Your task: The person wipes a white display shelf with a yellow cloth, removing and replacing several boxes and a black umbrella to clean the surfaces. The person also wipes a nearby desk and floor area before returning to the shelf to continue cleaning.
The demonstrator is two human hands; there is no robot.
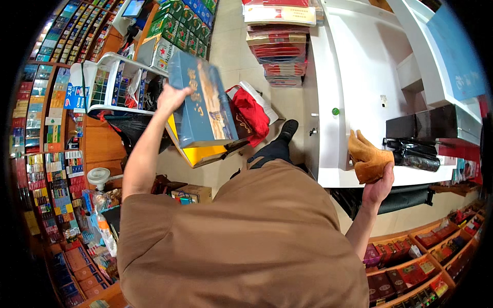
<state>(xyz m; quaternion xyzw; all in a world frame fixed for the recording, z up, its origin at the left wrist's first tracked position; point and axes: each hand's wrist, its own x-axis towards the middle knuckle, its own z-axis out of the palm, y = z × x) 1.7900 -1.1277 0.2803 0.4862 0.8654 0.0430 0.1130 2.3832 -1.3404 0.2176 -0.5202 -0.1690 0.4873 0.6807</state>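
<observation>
My left hand [172, 99] grips a blue gift box [206, 104] by its left edge, thumb on the top face. The box bears gold writing and a picture panel, and is slightly blurred. Below it shows a container with a bright yellow surface [200, 154]; how the two touch is hidden. Right beside the box lies a red cloth bag [252, 111]. Over the white counter's near part, my right hand [379, 186] holds a folded tan cloth [369, 159].
White counter [364, 77] carries a black box [421, 123] and dark plastic-wrapped items [416, 154]. Flat packaging stacks [279, 46] stand beside it. Beer cartons [177, 30] and a white-framed wire basket [123, 84] are at left. A cardboard box [194, 192] sits on the floor.
</observation>
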